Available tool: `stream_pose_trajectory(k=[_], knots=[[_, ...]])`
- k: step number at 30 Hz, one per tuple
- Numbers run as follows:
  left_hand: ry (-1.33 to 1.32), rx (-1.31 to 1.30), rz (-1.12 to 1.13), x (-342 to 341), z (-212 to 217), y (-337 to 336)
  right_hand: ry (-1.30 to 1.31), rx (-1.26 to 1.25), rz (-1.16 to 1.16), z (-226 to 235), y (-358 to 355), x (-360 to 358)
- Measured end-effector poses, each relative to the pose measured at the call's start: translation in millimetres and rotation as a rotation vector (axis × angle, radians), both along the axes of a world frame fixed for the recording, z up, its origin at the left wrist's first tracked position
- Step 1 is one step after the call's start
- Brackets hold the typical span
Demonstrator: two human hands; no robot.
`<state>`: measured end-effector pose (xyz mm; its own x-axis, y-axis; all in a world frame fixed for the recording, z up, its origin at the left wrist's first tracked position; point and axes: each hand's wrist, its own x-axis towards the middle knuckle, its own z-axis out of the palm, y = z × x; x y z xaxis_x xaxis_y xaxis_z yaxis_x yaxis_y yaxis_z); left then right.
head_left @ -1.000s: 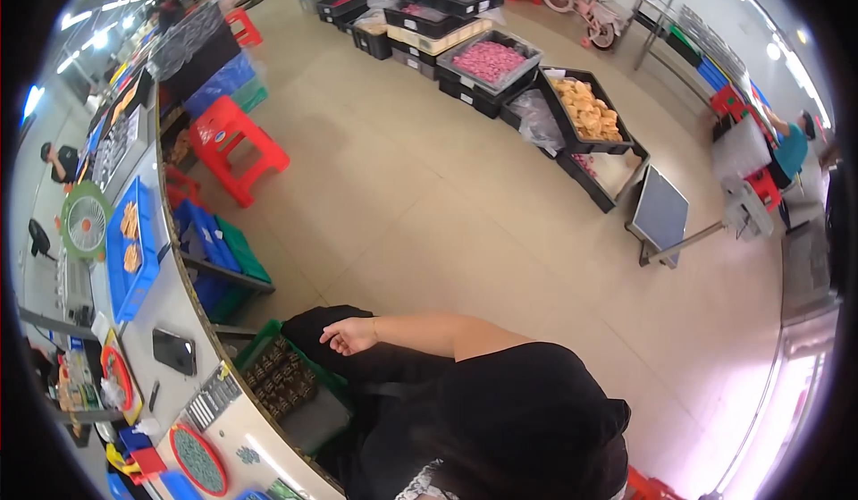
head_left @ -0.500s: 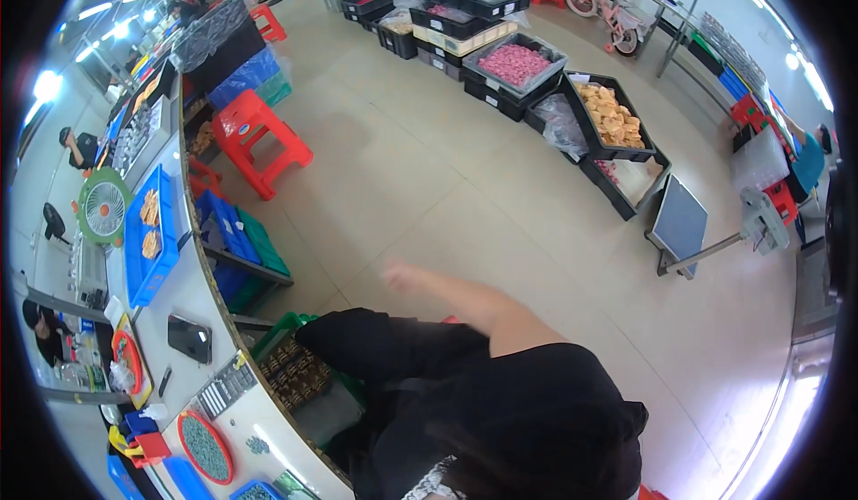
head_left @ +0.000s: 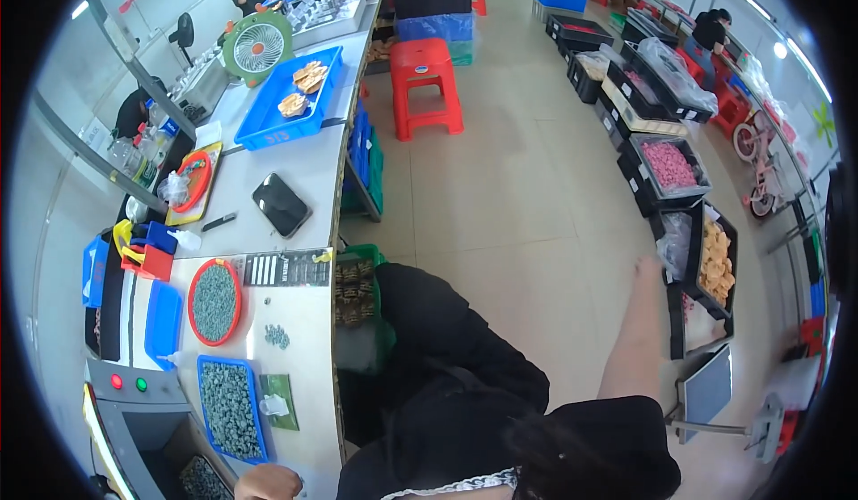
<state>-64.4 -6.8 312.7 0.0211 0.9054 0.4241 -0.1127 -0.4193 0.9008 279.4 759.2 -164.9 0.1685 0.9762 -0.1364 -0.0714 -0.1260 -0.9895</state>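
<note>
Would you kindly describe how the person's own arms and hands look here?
The right arm wears a short black sleeve. The right hand is blurred, with no glove visible. The left hand, cut off by the frame, looks gloveless too.

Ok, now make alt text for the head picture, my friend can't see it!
A person's blurred right hand is stretched out near black crates; the left hand is at the lower edge, near a blue tray of greenish pieces.
</note>
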Motion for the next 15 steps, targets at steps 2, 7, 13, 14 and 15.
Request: stream_pose_trajectory(k=[2, 7, 13, 14, 15], knots=[[-0.014, 0.008, 0.033, -1, -15, -10, 0.050, -0.177, 0.245, 76, -21, -141], [-0.038, 0.054, 0.009, -3, -34, -9, -0.337, 0.045, 0.987, 250, -125, -380], [-0.017, 0.047, 0.255, 64, -31, -34, -0.294, 0.373, 1.280, 372, -227, -555], [-0.013, 0.045, 0.375, 98, -24, -44, -0.081, 0.429, 1.294, 368, -241, -591], [-0.020, 0.015, 0.495, 117, -22, -41, -0.222, 0.304, 1.392, 377, -241, -613]])
